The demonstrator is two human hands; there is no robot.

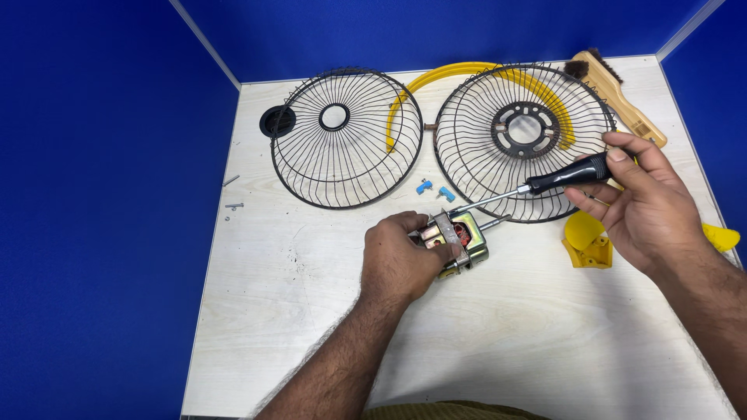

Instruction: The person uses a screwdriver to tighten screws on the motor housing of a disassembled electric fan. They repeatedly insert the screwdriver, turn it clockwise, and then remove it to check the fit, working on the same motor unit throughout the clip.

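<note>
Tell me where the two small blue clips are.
In the head view, the two small blue clips lie on the table just above the left hand, in the gap between the two black wire fan guards.

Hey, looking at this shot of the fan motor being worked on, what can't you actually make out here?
All in the head view:
- Screwdriver tip: hidden where it meets the fan motor, so the screw cannot be seen.
- Motor's left side: covered by the left hand.
- Yellow blade piece: mostly hidden behind the right hand and wrist.
- Small screws near the table's left edge: too small to tell their type.
- Brush: bristle end partly behind the rear grille.
</note>
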